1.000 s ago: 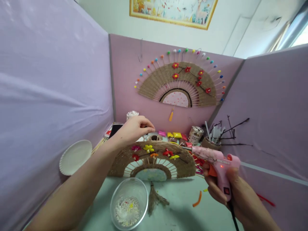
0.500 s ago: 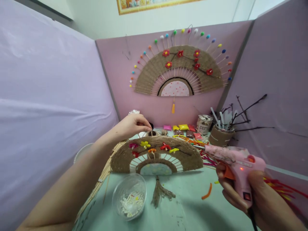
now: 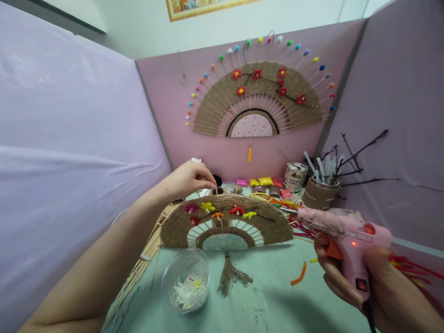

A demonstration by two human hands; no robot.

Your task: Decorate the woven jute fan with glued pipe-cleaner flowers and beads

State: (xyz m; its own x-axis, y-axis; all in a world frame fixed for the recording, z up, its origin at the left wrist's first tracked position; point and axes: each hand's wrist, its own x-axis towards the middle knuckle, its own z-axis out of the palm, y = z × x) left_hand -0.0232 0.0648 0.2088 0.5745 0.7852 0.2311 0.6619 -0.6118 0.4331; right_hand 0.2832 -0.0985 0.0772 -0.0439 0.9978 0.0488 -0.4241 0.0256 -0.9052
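Note:
A brown twine fan (image 3: pixel 176 230) with colored flowers stands tilted on the green table (image 3: pixel 277 300), a twine tassel (image 3: pixel 229 276) below it. Just above the fan's top left edge, my left hand (image 3: pixel 197 176) pinches a thin stick tip, its thumb and forefinger together. At the right, my right hand (image 3: pixel 360 273) is wrapped round a pink glue gun (image 3: pixel 357 236) with its red light lit. The gun's metal nozzle points left, near the fan's right end. In front of the fan sits a clear plastic bowl (image 3: pixel 187 282) with white beads and bits.
A larger fan (image 3: pixel 301 115) with red flowers hangs on the pink back panel (image 3: pixel 208 152). Clay packets (image 3: pixel 265 181), a can (image 3: pixel 296 176) and a twine-wrapped pot (image 3: pixel 321 194) of twigs stand behind. Thin sticks (image 3: pixel 149 249) lie left; an orange piece (image 3: pixel 299 274) lies right.
My right hand and the glue gun have moved slightly right, the nozzle a little farther from the flowers. My left hand is nearly where it was. The view has shifted slightly.

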